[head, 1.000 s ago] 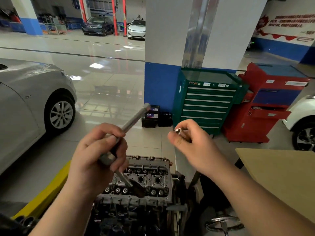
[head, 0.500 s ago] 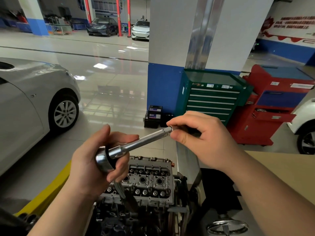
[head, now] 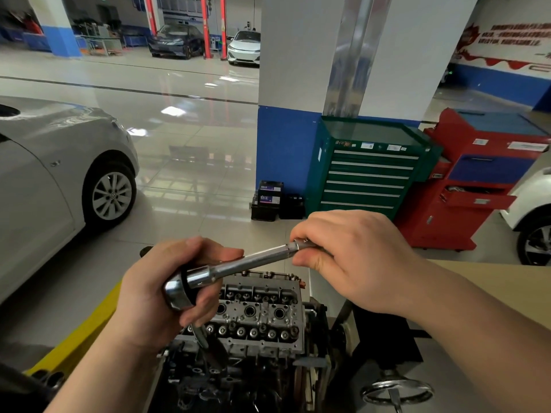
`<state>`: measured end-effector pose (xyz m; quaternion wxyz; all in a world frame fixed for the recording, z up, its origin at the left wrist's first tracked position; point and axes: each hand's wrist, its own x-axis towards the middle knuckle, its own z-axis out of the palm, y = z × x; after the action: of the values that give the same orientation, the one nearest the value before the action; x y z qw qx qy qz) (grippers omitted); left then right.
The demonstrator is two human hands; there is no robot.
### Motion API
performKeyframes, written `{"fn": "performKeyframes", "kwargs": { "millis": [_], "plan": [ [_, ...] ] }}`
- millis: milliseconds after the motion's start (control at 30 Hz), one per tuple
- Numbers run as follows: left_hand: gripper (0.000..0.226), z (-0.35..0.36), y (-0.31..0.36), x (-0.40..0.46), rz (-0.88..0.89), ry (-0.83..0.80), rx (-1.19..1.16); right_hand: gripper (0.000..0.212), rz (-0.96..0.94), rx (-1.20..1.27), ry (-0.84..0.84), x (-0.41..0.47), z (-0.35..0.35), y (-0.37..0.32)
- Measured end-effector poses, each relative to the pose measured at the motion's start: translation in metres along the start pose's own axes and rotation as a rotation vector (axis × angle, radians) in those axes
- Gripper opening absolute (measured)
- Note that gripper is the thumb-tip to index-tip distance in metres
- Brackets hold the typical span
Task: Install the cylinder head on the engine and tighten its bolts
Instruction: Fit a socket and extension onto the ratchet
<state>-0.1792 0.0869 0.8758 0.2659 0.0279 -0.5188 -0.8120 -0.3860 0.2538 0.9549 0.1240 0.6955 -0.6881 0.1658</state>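
The grey cylinder head (head: 259, 311) sits on top of the dark engine (head: 235, 383) on its stand, below both hands. My left hand (head: 155, 296) grips the head of a chrome ratchet (head: 179, 289), whose handle hangs down under the palm. A long chrome extension bar (head: 256, 259) runs from the ratchet up and to the right. My right hand (head: 354, 260) pinches the bar's far tip, where a small socket piece (head: 301, 242) shows between thumb and fingers. Both hands hover above the head, not touching it.
A silver car (head: 59, 180) stands at left, with a yellow lift arm (head: 74, 335) below it. A green tool cabinet (head: 369, 168) and a red cart (head: 477, 180) stand behind, beside a white-and-blue pillar (head: 298, 84). A tan tabletop (head: 507, 290) lies at right, a stand handwheel (head: 396, 391) below.
My left hand swung the extension bar from pointing up to slanting right. My right hand brought its small piece to the bar's tip and now holds it there.
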Motion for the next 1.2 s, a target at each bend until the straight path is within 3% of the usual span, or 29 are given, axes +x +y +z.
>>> {"fn": "performKeyframes", "kwargs": {
  "millis": [233,367,633,867,967,1067,1200],
  "plan": [
    [0.058,-0.005,-0.003,0.001,-0.005,-0.004,0.068,0.036,-0.022,-0.068,0.036,-0.008,0.011,-0.005],
    [0.047,-0.011,0.0,0.001,-0.04,0.012,0.071,0.036,-0.005,-0.102,0.052,-0.01,0.02,-0.007],
    [0.06,-0.013,-0.004,0.001,-0.017,-0.031,0.112,0.038,-0.017,-0.056,0.101,-0.015,0.037,-0.014],
    [0.068,-0.014,-0.011,0.008,-0.164,0.092,0.022,0.042,0.035,-0.112,-0.041,0.002,0.048,-0.004],
    [0.054,-0.007,-0.014,0.018,-0.233,0.187,-0.052,0.048,0.184,-0.152,-0.099,0.014,0.06,0.001],
    [0.036,0.002,-0.015,0.025,-0.285,0.302,-0.194,0.057,0.333,0.043,-0.097,0.006,0.081,-0.004],
    [0.027,0.007,-0.025,0.031,-0.321,0.436,-0.355,0.058,0.572,0.773,-0.331,-0.013,0.109,-0.026]
  ]
}}
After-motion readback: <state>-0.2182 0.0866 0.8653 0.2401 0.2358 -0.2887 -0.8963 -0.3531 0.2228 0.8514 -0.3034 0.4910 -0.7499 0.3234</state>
